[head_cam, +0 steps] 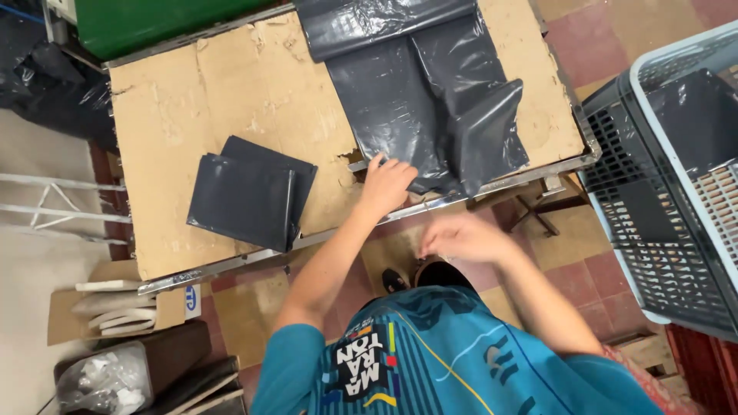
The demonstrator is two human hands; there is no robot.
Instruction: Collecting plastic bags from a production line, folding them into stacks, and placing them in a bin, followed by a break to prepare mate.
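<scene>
Left hand: your left hand (387, 183) lies flat with fingers spread on the near edge of the large dark grey plastic bag (427, 107), pressing it to the bench (261, 84).
Right hand: your right hand (461, 237) hangs off the bench's near edge, over the floor; it is blurred, so you cannot tell whether its fingers are spread or closed, and nothing shows in it.
Large bag: it lies unfolded and crinkled on the far right part of the bench, running from the far edge to the near metal rim (492, 188).
Folded stack: a stack of folded dark grey bags (250, 200) sits on the left part of the bench, well apart from your left hand.
Bench top: worn brown cardboard, torn near your left hand.
To your right: a grey plastic crate (669, 223) stands on the tiled floor (584, 261) just beside the bench.
</scene>
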